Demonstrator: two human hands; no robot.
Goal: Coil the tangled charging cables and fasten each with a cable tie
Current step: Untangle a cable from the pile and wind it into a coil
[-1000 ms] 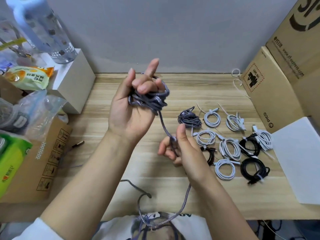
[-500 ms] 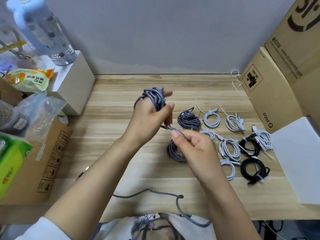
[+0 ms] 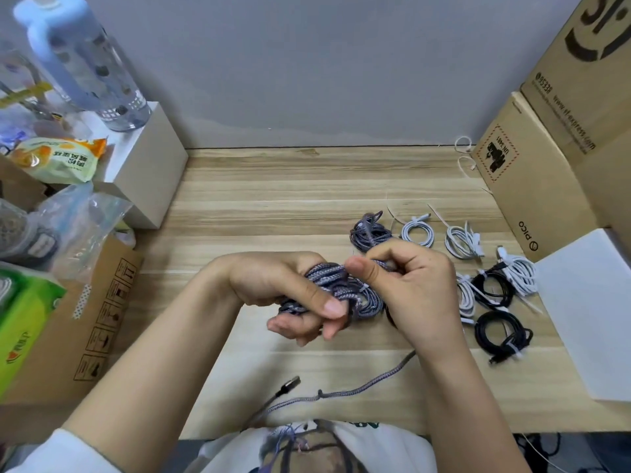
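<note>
Grey braided cable [image 3: 333,288] wound in loops around the fingers of the left hand [image 3: 290,295], held low over the middle of the worktop [image 3: 307,186]. Left hand curled closed on the bundle, thumb pressed across the turns. Right hand [image 3: 406,285] just beside it, touching, fingers bent and thumb and forefinger seemingly pinching the cable at the edge of the coil. Small white band visible on the loops, possibly a tie; too small to tell. Loose tail [image 3: 368,384] trailing from under the right wrist toward the near edge, with a small knot or kink partway along and a metal plug [image 3: 288,387] lying at the end.

Likely step: winding the remainder onto the coil. Best done by keeping the left thumb firm so the turns stay put, feeding the tail with even tension, loosening the kink before it reaches the bundle, and leaving the plug end free for the tie.

Further right, finished coils [image 3: 491,285] in grey, white and black, lying near one another.

Beyond them, cardboard box [image 3: 532,186] printed "PICO" and "UN 3481"; larger box [image 3: 587,80] behind reading "95338" and a partly legible "express.com" address. Snack packet [image 3: 58,158] on the left with Chinese characters, not readable here.
</note>
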